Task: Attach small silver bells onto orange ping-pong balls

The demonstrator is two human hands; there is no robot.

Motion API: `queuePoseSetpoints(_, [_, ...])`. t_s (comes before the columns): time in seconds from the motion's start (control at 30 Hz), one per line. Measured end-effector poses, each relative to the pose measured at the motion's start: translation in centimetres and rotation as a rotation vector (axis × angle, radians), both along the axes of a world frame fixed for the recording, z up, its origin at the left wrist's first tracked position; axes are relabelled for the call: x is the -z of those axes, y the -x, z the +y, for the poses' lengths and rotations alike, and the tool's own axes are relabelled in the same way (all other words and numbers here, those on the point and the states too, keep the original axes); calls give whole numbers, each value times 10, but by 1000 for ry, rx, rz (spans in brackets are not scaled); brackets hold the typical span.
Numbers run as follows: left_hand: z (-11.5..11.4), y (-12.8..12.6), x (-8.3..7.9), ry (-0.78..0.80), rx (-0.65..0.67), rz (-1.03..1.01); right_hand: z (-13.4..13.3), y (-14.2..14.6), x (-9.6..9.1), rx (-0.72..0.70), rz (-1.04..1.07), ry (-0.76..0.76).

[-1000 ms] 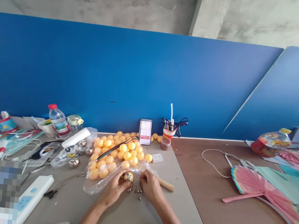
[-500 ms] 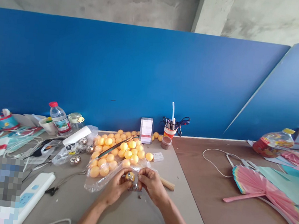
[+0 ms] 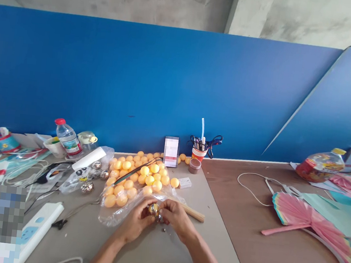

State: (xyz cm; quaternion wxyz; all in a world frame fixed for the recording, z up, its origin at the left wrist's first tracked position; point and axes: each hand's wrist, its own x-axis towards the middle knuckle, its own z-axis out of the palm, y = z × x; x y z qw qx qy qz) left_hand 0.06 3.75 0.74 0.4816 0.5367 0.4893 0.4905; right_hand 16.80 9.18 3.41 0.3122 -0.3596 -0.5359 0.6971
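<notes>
My left hand point(image 3: 135, 222) and my right hand point(image 3: 176, 217) meet over the grey table, fingers pinched together around a small shiny gold ball point(image 3: 153, 209). Some tiny dark beads point(image 3: 163, 229) lie on the table just below my hands. Right behind them a clear plastic bag point(image 3: 115, 213) spreads open, and a heap of orange ping-pong balls point(image 3: 140, 176) sits on and beyond it. A wooden stick point(image 3: 195, 213) lies just right of my right hand.
A water bottle point(image 3: 66, 137), cups, cables and a white power strip point(image 3: 37, 227) crowd the left. A paper cup with scissors point(image 3: 199, 152) stands by the blue partition point(image 3: 155, 83). Pink paper fans point(image 3: 299, 215) and a plastic jug point(image 3: 320, 165) lie at the right.
My right hand has moved from the beads on the table up to the gold ball, so both hands now close on it together. The view has tilted slightly.
</notes>
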Motion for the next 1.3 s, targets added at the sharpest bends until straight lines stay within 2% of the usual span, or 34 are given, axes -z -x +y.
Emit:
queuePoseSetpoints(0.1, [0, 0, -1, 27, 70, -12, 0, 0, -1, -14, -25, 1])
queuePoseSetpoints(0.33, [-2, -2, -9, 26, 63, 0, 1, -1, -1, -52, -18, 19])
queuePoseSetpoints(0.43, [-1, -2, -10, 45, 56, -10, 4, -4, -1, -28, 14, 36])
queuePoseSetpoints(0.6, [-1, -2, -6, 93, 15, -28, 9, -9, -6, 70, 105, 136])
queuePoseSetpoints(0.73, [-1, -2, -4, 70, 7, -23, 8, -8, -4, 16, 147, 206])
queuePoseSetpoints(0.83, [-1, -1, -2, 46, 27, -38, 7, -6, 2, -28, 145, 194])
queuePoseSetpoints(1.0, [0, 0, 2, 42, 53, -6, 8, -5, 9, -15, 129, 143])
queuePoseSetpoints(1.3, [1, 1, 1, 36, 33, 28, 1, 2, 7, -39, 64, 135])
